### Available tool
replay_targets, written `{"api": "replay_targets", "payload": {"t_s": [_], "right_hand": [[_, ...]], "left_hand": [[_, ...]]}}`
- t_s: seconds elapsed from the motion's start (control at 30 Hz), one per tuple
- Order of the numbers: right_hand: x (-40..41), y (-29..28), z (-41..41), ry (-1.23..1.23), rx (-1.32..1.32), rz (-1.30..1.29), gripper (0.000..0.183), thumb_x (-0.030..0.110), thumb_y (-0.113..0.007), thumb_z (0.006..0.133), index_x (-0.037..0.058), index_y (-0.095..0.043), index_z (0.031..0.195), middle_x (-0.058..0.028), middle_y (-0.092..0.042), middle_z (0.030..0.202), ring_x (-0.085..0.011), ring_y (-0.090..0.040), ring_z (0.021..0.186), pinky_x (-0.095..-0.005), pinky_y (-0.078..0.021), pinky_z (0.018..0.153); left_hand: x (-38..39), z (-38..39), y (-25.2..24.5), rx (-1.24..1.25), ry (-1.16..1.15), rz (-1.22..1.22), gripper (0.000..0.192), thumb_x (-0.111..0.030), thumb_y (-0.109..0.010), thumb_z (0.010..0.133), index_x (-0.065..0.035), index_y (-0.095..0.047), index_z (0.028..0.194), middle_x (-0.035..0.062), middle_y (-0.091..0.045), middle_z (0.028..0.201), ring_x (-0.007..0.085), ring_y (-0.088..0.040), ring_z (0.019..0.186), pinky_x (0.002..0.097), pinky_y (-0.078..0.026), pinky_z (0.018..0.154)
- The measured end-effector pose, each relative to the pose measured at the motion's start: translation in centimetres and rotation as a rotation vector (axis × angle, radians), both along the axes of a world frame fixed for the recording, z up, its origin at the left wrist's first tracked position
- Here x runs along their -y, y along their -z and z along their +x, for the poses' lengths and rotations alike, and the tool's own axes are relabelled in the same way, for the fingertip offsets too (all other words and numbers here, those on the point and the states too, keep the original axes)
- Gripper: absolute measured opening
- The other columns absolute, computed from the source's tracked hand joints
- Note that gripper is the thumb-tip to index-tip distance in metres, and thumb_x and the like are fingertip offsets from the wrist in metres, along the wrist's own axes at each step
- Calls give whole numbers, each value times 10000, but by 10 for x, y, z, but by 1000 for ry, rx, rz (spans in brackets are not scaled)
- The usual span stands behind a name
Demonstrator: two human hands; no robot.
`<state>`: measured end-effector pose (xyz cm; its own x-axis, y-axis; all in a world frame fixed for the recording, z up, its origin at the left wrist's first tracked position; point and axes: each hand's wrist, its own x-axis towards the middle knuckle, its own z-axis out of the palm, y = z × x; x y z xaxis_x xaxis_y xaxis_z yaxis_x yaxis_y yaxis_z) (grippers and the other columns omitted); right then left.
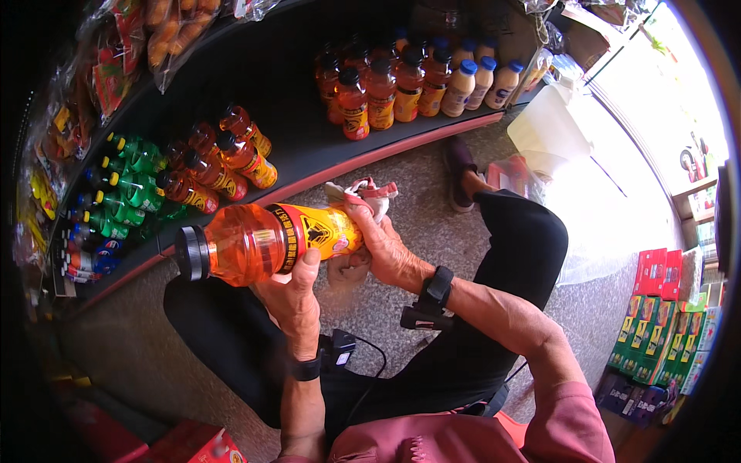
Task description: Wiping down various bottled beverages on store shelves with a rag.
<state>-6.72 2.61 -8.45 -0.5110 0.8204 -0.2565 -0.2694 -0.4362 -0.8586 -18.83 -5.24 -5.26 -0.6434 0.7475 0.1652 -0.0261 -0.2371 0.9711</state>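
Note:
A plastic bottle of orange drink (246,246), with a black cap and a yellow-and-red label, lies tilted across both hands above my lap. My left hand (292,298) grips it from below near the middle, thumb on the label. At the bottle's base, my right hand (385,243) presses a white-and-red cloth (370,199) against it. Part of the cloth hides under the right fingers. Just beyond the hands is a low dark shelf (298,159) with a red front edge, where similar orange bottles (217,173) stand.
Green bottles (130,191) fill the shelf's left end. More orange bottles (382,104) and blue-capped cream bottles (460,89) stand on its right part. A translucent plastic jug (547,130) is on the floor beyond my knee. Stacked cartons (648,330) are at right, a red box (197,443) at lower left.

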Motion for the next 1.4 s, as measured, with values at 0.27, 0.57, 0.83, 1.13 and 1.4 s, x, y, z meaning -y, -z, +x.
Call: {"api": "replay_targets", "payload": {"t_s": [0.27, 0.57, 0.83, 1.13, 1.4], "right_hand": [[-19, 4, 11, -262, 22, 233, 670, 565, -386, 967, 23, -429, 1358, -61, -619, 1070, -128, -602, 932, -277, -506, 835], [-3, 0, 6, -380, 10, 56, 697, 680, -402, 920, 61, -583, 1185, 8, -617, 870, -50, -541, 717, -199, -420, 519], [-9, -30, 8, -243, 148, 142, 414, 366, -588, 917, 46, -600, 1181, -11, -619, 944, -95, -563, 816, -243, -467, 718], [10, -66, -10, -73, 189, 1079, 773, -34, -568, 750, 28, -279, 1464, -252, -398, 1286, -456, -433, 1183, -462, -369, 1039], [18, 8, 10, -212, 389, 1204, 290, 14, -683, 712, 109, -586, 968, -116, -485, 930, -324, -526, 887, -412, -473, 729]], "left_hand": [[20, -22, 10, -342, 232, -47, 693, -449, -705, 776, -26, -516, 1291, 115, -553, 1278, 297, -514, 1167, 426, -398, 1011], [20, -43, -2, -132, 365, 12, 777, -487, -703, 759, -13, -444, 1318, 133, -522, 1272, 254, -512, 1142, 414, -400, 1006], [11, -35, -12, -6, 324, 35, 865, -426, -754, 714, -37, -365, 1381, 141, -474, 1314, 256, -491, 1189, 428, -398, 1018], [3, -22, 4, 138, 41, 115, 600, -324, -666, 847, -13, -490, 1328, 90, -531, 1289, 214, -550, 1133, 378, -439, 984], [3, -34, -12, 90, -12, 80, 597, -245, -755, 787, 7, -496, 1262, 109, -582, 1152, 219, -585, 998, 390, -473, 912]]}}
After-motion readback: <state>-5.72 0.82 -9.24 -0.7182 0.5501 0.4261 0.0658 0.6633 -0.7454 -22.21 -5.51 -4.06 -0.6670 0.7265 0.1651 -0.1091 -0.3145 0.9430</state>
